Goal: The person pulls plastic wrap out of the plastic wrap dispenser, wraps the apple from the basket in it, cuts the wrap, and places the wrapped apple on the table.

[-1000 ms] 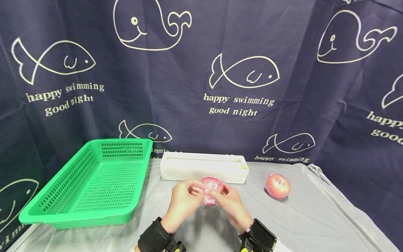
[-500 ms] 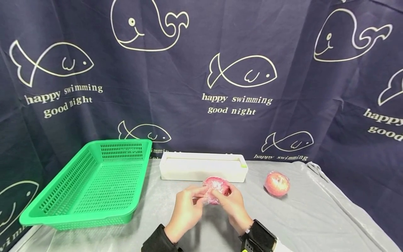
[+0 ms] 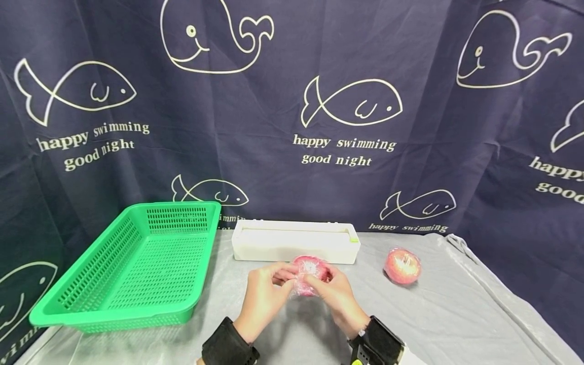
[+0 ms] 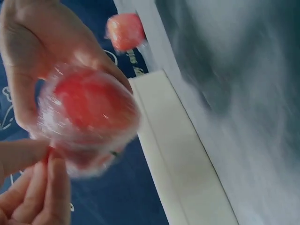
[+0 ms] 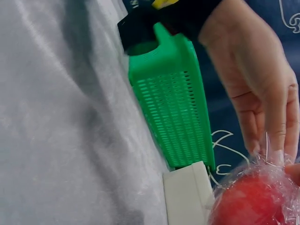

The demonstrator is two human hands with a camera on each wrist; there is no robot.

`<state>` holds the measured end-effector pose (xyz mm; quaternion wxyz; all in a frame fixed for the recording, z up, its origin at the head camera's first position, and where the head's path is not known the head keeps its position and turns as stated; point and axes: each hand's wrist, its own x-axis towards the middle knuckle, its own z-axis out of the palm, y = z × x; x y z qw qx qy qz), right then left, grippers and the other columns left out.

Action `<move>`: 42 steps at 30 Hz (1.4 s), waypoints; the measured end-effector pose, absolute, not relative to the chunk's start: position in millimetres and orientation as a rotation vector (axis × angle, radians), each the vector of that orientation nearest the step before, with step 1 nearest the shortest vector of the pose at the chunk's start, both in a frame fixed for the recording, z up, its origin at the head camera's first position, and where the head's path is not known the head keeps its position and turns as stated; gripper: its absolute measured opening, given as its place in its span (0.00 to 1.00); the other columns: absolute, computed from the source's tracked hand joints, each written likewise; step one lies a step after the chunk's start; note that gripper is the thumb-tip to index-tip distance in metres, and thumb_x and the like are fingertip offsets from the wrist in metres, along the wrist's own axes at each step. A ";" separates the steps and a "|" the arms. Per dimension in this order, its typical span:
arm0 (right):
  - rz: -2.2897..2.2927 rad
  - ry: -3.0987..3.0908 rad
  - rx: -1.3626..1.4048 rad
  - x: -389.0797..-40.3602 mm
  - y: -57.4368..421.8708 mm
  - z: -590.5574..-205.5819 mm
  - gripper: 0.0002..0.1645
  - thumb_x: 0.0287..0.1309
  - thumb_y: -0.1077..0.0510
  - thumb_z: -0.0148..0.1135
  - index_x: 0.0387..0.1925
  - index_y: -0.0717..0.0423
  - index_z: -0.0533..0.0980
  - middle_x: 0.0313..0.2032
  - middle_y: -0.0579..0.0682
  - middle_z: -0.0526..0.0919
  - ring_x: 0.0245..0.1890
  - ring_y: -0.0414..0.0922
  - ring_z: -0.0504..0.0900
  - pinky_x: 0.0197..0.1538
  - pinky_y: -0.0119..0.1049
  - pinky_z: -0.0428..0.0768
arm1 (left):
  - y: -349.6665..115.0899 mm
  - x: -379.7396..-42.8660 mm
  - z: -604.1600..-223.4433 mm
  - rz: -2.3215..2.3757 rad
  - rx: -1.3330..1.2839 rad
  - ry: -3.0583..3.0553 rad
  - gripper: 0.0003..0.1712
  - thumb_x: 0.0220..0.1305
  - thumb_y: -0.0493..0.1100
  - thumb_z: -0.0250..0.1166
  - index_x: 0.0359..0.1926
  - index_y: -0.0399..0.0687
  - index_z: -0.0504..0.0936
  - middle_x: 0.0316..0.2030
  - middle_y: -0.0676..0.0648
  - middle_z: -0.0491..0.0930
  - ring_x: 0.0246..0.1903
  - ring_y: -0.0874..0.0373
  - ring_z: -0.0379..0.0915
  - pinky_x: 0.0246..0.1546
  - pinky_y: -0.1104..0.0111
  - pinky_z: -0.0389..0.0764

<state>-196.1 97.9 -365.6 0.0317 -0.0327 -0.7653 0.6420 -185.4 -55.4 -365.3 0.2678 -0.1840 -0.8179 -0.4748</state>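
Observation:
A red apple in clear plastic wrap is held up between both hands, in front of the long white box. My right hand grips it from the right side, thumb across the near face. With thumb and fingertips, my left hand pinches the wrap at the apple's left edge. Close up in the left wrist view, the film is loose and crinkled around the fruit. In the right wrist view, a thin peak of film stands up at the left hand's fingertips.
A second wrapped apple sits on the grey cloth at the right. The white box stands behind the hands. At the left is a green perforated basket. A dark blue curtain with fish drawings hangs behind the table.
The held apple shifted slightly right, then back left. The left hand's fingers spread apart along the film half a second ago and now come together again at the apple's edge.

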 end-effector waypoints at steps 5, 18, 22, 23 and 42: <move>2.194 -2.288 -0.076 -199.8 103.9 -363.0 0.15 0.51 0.59 0.67 0.40 0.63 0.78 0.29 0.42 0.74 0.32 0.37 0.71 0.37 0.28 0.72 | -61.2 -192.0 -367.9 -1.111 -0.606 -2.139 0.15 0.44 0.32 0.73 0.36 0.46 0.85 0.27 0.53 0.85 0.28 0.64 0.80 0.33 0.74 0.80; 2.594 -2.232 0.162 -202.6 117.5 -359.8 0.17 0.62 0.55 0.59 0.47 0.61 0.78 0.35 0.37 0.84 0.43 0.33 0.78 0.53 0.29 0.74 | -71.4 -194.6 -375.1 -0.834 -0.916 -2.189 0.35 0.48 0.51 0.75 0.58 0.48 0.77 0.54 0.52 0.79 0.56 0.60 0.72 0.55 0.66 0.78; 2.611 -2.229 0.147 -201.8 117.3 -357.9 0.11 0.62 0.54 0.59 0.42 0.55 0.80 0.34 0.36 0.84 0.43 0.33 0.78 0.54 0.30 0.72 | -71.2 -196.1 -374.9 -0.753 -0.900 -2.249 0.47 0.41 0.61 0.76 0.62 0.48 0.71 0.57 0.52 0.75 0.59 0.60 0.69 0.60 0.65 0.74; 2.610 -2.230 0.138 -201.5 116.9 -357.4 0.11 0.62 0.53 0.59 0.42 0.55 0.80 0.34 0.36 0.84 0.42 0.33 0.78 0.53 0.30 0.73 | -70.7 -196.7 -374.4 -0.743 -0.893 -2.261 0.50 0.39 0.62 0.77 0.62 0.48 0.70 0.58 0.51 0.75 0.60 0.60 0.68 0.61 0.64 0.74; 2.424 -2.303 0.121 -196.4 105.9 -354.8 0.31 0.60 0.56 0.60 0.58 0.73 0.68 0.49 0.53 0.80 0.46 0.38 0.78 0.55 0.31 0.78 | -60.3 -212.1 -372.0 -0.816 -0.864 -2.427 0.52 0.30 0.52 0.83 0.59 0.45 0.67 0.53 0.48 0.74 0.53 0.57 0.71 0.57 0.63 0.76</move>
